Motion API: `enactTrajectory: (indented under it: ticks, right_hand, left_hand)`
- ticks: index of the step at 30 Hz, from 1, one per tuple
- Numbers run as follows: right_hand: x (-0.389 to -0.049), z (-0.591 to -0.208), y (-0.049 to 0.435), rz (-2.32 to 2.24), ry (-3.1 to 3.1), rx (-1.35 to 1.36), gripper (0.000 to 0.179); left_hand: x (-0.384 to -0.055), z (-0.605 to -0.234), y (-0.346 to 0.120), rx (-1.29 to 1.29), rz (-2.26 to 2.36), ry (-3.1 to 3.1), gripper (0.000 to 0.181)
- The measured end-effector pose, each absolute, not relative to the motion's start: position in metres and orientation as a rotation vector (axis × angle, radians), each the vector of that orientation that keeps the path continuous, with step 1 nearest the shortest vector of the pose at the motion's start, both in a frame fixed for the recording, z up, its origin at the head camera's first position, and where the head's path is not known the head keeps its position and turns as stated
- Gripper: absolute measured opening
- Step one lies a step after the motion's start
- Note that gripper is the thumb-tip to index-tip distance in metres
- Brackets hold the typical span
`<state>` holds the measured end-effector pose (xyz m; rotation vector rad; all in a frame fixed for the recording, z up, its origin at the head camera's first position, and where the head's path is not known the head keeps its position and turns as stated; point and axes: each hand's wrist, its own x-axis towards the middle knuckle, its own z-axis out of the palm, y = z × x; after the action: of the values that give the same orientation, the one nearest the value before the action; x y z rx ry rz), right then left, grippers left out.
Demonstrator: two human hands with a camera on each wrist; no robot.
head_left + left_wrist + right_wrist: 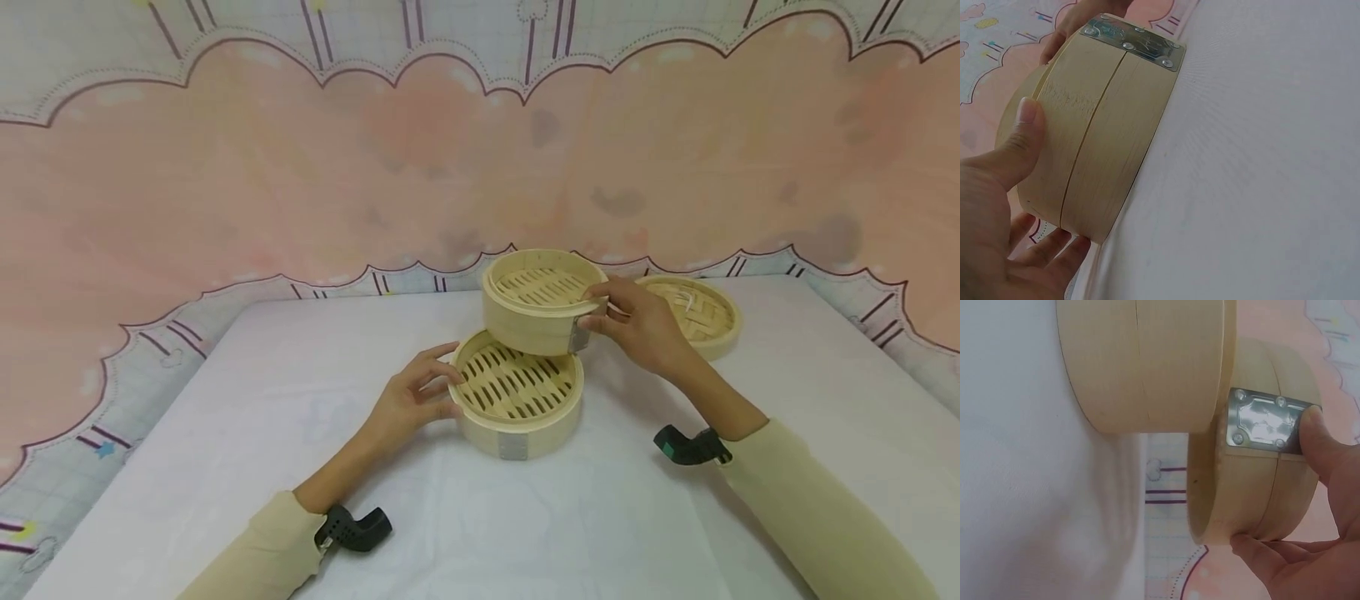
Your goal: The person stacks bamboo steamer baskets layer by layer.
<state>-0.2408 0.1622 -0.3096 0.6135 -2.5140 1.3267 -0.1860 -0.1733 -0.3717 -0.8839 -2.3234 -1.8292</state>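
A round bamboo steamer basket (553, 432) with a slatted floor stands on the table, a metal plate on its front wall. My left hand (411, 398) holds its left side, the thumb (1029, 134) on the wall and the fingers around the far side. A second steamer basket (1250, 494) is held over the back of the first, offset to the rear. My right hand (637, 321) grips this upper basket by its right side, thumb by its metal plate (1264, 422). Whether the two baskets touch I cannot tell.
A woven bamboo lid (708, 321) lies on the table at the back right, partly behind the right hand. White cloth (300, 433) covers the table. A patterned pink curtain (300, 183) hangs behind it.
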Motion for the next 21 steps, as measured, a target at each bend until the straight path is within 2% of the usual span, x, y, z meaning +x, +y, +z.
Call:
enactTrajectory:
  ticks: [13,21]
  right_hand:
    - [-0.235,-0.317,0.16,1.279,-2.401,0.75,0.026]
    - [-0.229,-0.32,0.16,1.247,-2.427,0.765,0.029]
  left_hand:
    - [-0.18,-0.374,-0.171,-0.79,-1.881,-2.368,0.035]
    - [-0.175,-0.377,-0.169,-0.758,-1.912,-2.349,0.034]
